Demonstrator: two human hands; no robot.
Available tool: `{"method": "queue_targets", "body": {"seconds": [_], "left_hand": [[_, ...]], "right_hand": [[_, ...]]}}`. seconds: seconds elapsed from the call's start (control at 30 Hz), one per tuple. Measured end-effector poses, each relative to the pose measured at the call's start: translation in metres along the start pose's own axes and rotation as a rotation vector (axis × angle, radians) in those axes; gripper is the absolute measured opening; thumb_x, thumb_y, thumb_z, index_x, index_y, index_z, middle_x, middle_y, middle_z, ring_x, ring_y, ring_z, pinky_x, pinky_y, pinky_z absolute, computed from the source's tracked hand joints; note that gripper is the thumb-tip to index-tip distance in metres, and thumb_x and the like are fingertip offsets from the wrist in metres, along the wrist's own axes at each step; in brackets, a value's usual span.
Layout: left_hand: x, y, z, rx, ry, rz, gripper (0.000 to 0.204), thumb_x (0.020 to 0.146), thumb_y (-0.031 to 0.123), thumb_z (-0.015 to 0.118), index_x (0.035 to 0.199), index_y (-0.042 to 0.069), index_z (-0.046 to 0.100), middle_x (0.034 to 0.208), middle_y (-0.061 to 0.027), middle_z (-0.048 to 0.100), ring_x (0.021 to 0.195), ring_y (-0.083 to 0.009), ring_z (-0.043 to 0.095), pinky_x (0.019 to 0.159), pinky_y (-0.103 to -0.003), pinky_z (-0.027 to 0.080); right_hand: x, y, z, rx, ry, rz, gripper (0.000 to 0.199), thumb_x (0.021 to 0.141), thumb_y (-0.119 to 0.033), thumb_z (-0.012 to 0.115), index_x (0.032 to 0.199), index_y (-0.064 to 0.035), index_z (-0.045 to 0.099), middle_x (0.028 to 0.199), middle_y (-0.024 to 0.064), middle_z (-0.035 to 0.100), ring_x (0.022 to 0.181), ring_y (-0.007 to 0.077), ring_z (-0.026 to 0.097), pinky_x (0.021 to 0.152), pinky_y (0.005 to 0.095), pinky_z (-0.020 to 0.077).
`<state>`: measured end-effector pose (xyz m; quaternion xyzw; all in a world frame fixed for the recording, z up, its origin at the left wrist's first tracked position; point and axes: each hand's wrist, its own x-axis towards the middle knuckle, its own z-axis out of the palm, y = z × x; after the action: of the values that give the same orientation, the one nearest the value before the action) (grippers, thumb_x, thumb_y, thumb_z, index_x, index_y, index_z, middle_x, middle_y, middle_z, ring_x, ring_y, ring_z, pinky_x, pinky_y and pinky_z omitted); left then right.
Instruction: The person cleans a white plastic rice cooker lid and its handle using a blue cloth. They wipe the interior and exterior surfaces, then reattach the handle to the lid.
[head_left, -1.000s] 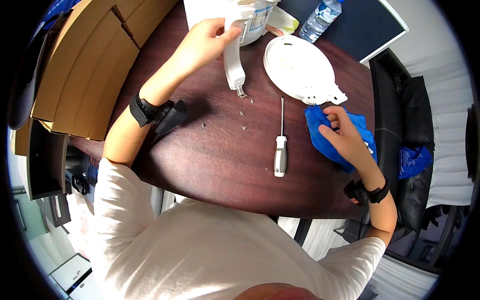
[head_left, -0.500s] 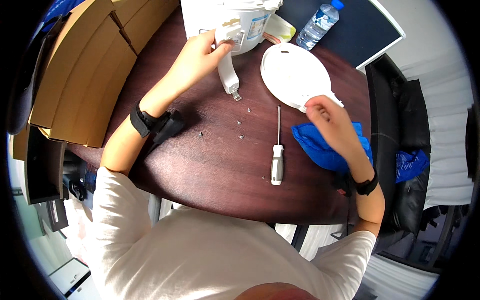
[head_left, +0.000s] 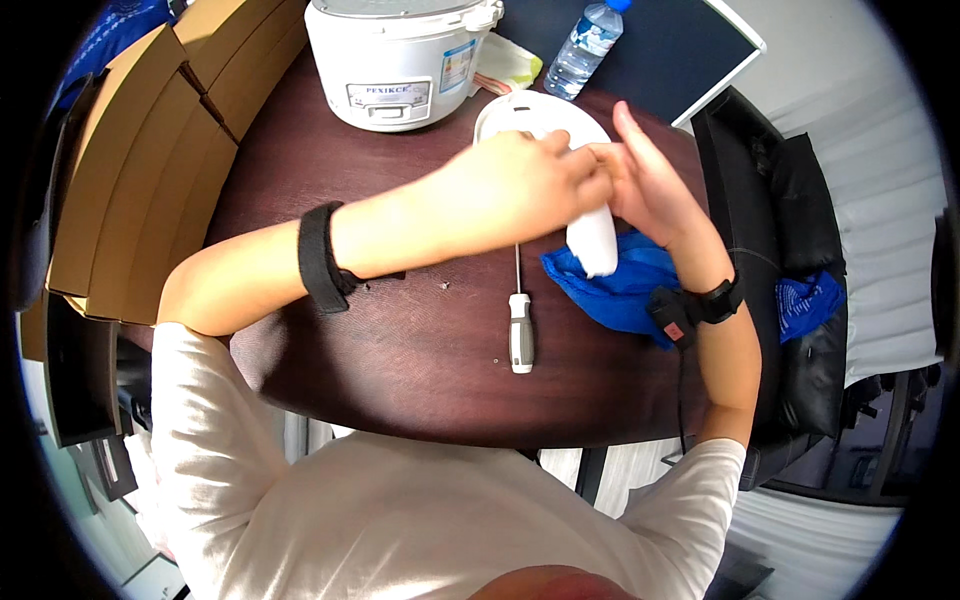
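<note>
A curved white plastic piece, handle-like, (head_left: 593, 243) is gripped in my left hand (head_left: 530, 185), which reaches across to the right with its fingers bent round the upper end. My right hand (head_left: 655, 195) meets those fingers from the right; one digit points up and the palm is turned inward, while its other fingers are partly hidden. Beneath both hands lies a round white lid (head_left: 540, 105), largely covered. A screwdriver (head_left: 521, 335) with a white and grey grip lies nearer me, its shaft partly behind my left forearm. Small screws (head_left: 445, 286) are scattered on the table.
A white rice cooker (head_left: 400, 65) stands at the back, with a water bottle (head_left: 586, 50) right of it. Blue cloth (head_left: 610, 295) lies under my right wrist. Cardboard boxes (head_left: 140, 170) line the left of the dark table (head_left: 400, 370). A black sofa (head_left: 765, 300) is at right.
My left hand has carried the white piece from in front of the cooker rightward to my right hand. My right hand has left the lid's edge and turned its palm inward. The view has shifted slightly.
</note>
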<state>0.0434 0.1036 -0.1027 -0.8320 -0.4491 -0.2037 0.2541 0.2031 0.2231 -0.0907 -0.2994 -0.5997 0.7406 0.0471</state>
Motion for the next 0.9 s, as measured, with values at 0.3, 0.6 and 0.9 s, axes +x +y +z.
{"method": "queue_targets", "body": {"seconds": [0.3,0.6,0.9], "left_hand": [[0.015,0.011,0.019,-0.156,0.145,0.167,0.041,0.074,0.014,0.059,0.115,0.009,0.055,0.118,-0.013,0.052,0.115,-0.0325,0.051,0.092,-0.038,0.048],[-0.001,-0.04,0.045,-0.312,-0.524,-0.142,0.069,0.066,0.008,0.074,0.129,0.005,0.046,0.131,-0.0168,0.045,0.119,-0.0333,0.046,0.101,-0.042,0.04],[-0.011,-0.044,0.085,-0.126,-0.612,-0.005,0.084,0.061,0.006,0.076,0.137,0.015,0.042,0.133,-0.0184,0.041,0.121,-0.0337,0.044,0.101,-0.043,0.039]], "right_hand": [[-0.016,0.001,-0.019,0.265,0.108,-0.239,0.024,0.091,-0.019,0.057,0.107,-0.0012,0.058,0.098,0.009,0.064,0.091,0.0146,0.062,0.075,0.0275,0.0509],[-0.035,-0.02,-0.041,0.55,0.41,-0.866,0.016,0.09,-0.02,0.059,0.09,-0.0087,0.048,0.069,-0.0002,0.045,0.059,0.01,0.042,0.055,0.0283,0.0342],[-0.038,-0.022,-0.052,0.556,0.36,-0.97,0.018,0.091,-0.022,0.058,0.088,-0.0083,0.047,0.068,0.0006,0.043,0.057,0.0104,0.043,0.053,0.028,0.0329]]}}
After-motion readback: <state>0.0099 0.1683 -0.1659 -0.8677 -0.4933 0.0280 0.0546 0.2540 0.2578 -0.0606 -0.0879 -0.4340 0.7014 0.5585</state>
